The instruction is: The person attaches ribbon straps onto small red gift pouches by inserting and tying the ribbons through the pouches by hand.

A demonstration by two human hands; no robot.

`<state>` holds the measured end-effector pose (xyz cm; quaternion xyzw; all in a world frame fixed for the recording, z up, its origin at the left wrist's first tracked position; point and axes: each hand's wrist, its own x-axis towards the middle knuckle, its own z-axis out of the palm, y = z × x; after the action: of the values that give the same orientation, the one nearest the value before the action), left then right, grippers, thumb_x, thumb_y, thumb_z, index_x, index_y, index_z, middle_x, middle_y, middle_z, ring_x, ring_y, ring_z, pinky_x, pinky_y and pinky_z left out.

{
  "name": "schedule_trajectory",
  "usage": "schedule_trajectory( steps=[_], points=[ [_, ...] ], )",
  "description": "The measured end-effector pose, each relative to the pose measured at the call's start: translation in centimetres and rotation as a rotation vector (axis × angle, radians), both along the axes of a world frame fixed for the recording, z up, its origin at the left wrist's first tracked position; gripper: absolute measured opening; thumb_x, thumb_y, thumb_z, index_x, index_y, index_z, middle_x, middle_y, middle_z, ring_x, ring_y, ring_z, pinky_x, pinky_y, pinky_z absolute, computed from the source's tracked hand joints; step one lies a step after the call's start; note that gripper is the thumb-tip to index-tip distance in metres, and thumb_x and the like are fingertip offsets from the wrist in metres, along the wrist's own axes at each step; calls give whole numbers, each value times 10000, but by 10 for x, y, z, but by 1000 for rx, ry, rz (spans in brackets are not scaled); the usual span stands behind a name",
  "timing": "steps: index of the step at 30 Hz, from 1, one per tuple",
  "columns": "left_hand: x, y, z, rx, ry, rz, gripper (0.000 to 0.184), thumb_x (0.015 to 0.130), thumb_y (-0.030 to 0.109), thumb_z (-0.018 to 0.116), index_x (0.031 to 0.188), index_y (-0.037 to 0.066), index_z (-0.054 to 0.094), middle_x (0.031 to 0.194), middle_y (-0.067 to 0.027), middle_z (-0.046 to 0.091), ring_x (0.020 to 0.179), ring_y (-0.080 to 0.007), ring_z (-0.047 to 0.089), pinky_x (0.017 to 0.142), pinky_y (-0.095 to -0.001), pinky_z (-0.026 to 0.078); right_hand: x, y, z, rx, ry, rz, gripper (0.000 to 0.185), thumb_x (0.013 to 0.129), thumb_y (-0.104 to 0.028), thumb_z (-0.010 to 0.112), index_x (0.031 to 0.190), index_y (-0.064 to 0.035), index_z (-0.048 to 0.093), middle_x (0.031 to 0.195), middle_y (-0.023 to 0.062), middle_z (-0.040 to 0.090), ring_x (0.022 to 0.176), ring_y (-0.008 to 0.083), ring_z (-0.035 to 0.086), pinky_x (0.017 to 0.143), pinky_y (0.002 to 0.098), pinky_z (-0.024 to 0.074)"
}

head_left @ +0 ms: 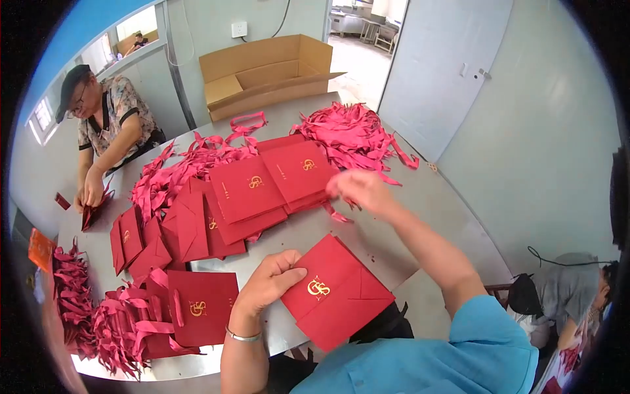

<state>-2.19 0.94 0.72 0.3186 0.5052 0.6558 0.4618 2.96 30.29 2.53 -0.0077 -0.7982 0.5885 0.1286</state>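
Observation:
A red paper bag (pixel 351 299) with a gold logo is held by my left hand (pixel 272 282), its thumb on the front near the logo. My right hand (pixel 361 190) is at the right edge of the stacked red bags (pixel 252 187), its fingers bent together and slightly blurred; whether anything is between them is too small to tell. Behind that hand lies a big heap of pink ribbons (pixel 348 131). A short pink ribbon piece (pixel 337 214) lies just below the stack.
A co-worker (pixel 108 125) handles a dark red bag (pixel 97 211) at the left. An open cardboard box (pixel 262 75) stands behind the metal table (pixel 433 226). More ribbons (pixel 121 322) and bags (pixel 203 308) lie front left; another person (pixel 577 295) is at the right.

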Motion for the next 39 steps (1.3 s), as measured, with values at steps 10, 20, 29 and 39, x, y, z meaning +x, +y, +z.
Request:
schedule_trajectory(
  steps=[10, 20, 29, 39],
  points=[
    [3, 13, -12, -312, 632, 172, 135, 869, 102, 593, 820, -21, 618, 646, 11, 540, 638, -70, 463, 550, -272, 392, -161, 103, 2, 1309, 411, -594, 172, 763, -201, 718, 854, -56, 700, 880, 131, 678, 840, 302, 645, 743, 411, 522],
    [6, 16, -10, -379, 807, 200, 308, 866, 319, 621, 802, 18, 606, 685, -215, 606, 695, -415, 603, 615, -472, 468, -168, 118, -2, 1603, 94, -562, 196, 804, -230, 657, 759, -41, 686, 838, 143, 668, 814, 311, 664, 718, 445, 539],
    [5, 19, -28, -320, 957, 271, 240, 857, 259, 647, 840, 19, 636, 736, -212, 633, 707, -365, 638, 643, -431, 489, -158, 86, 68, 1291, 197, -665, 228, 883, -247, 622, 831, -27, 658, 772, 158, 668, 733, 307, 657, 694, 418, 530],
    [6, 18, -28, -289, 929, 227, 214, 840, 228, 664, 871, 17, 644, 742, -187, 651, 697, -346, 638, 645, -409, 491, -92, 32, 121, 231, 183, -313, 207, 983, -194, 549, 932, -4, 613, 761, 23, 614, 655, 82, 569, 598, 237, 476]
  ],
)
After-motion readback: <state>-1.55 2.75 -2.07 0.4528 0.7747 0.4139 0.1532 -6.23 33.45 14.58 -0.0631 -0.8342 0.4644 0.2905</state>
